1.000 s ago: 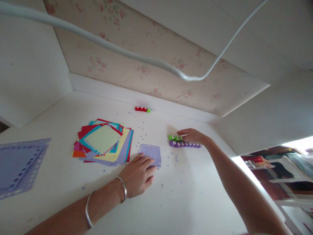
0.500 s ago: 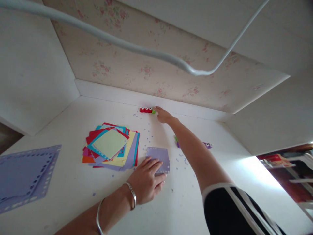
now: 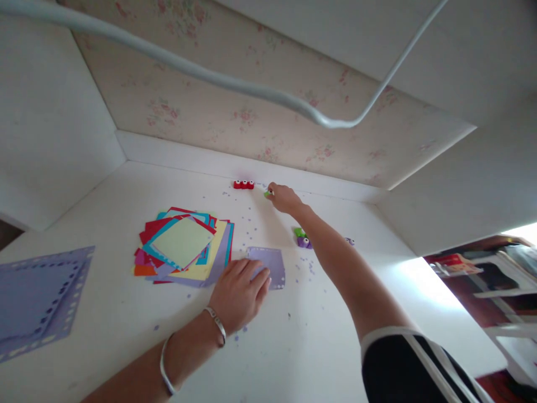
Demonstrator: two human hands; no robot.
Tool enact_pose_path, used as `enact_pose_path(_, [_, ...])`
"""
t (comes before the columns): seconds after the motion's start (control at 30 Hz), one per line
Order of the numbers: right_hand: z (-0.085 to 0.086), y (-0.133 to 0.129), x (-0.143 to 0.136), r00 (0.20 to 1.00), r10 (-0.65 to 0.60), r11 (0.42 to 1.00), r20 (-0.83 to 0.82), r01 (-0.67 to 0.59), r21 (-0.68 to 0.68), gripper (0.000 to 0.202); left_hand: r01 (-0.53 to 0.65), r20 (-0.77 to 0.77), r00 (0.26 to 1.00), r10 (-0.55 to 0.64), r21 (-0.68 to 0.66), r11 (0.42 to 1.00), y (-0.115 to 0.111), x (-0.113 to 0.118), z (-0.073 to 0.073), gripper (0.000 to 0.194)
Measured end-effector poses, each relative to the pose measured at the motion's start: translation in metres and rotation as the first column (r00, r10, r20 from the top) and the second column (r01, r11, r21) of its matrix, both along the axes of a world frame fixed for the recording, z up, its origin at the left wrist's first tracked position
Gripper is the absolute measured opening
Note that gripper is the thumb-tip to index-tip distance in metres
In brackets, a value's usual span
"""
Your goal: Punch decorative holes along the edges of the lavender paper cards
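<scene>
My right hand (image 3: 282, 197) reaches to the far side of the white table, its fingers closed on a small green piece with an eye on it (image 3: 269, 193). Just left of it stand red pieces with round eyes (image 3: 244, 184). My left hand (image 3: 241, 291) rests with bent fingers at the left edge of a small purple sheet with a punched border (image 3: 272, 267). Green and purple pieces with eyes (image 3: 302, 239) sit beside my right forearm, which partly hides that group.
A pile of coloured paper sheets (image 3: 182, 244) lies left of centre. Larger purple punched sheets (image 3: 37, 299) are at the far left. Tiny purple paper bits dot the white table (image 3: 293, 347). A pale cable (image 3: 251, 92) crosses overhead; shelves (image 3: 495, 280) stand at right.
The green piece has come away from the red row, moving slightly right in my right hand. My left hand has slid left, uncovering more of the small purple sheet. The view has shifted a little.
</scene>
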State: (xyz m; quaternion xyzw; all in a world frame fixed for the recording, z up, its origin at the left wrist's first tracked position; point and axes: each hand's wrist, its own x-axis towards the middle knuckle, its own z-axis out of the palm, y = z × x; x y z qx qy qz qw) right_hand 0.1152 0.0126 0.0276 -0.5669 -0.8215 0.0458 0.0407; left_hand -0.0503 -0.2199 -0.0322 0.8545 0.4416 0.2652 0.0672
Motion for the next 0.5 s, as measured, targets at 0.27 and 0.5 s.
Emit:
enact_pose_path(0.27, [0.003, -0.154, 0.043, 0.396, -0.272, 0.933, -0.877, -0.115, -0.341, 0.032, -0.261, -0.065, 0.964, 0.26, -0.022, 0.965, 0.008, 0.001, 0.003, 0.052])
enact_pose_path(0.5, [-0.039, -0.222, 0.08, 0.025, -0.463, 0.881, -0.886, -0.091, -0.463, 0.033, -0.142, 0.078, 0.986, 0.149, -0.091, 0.986, 0.011, 0.006, 0.001, 0.043])
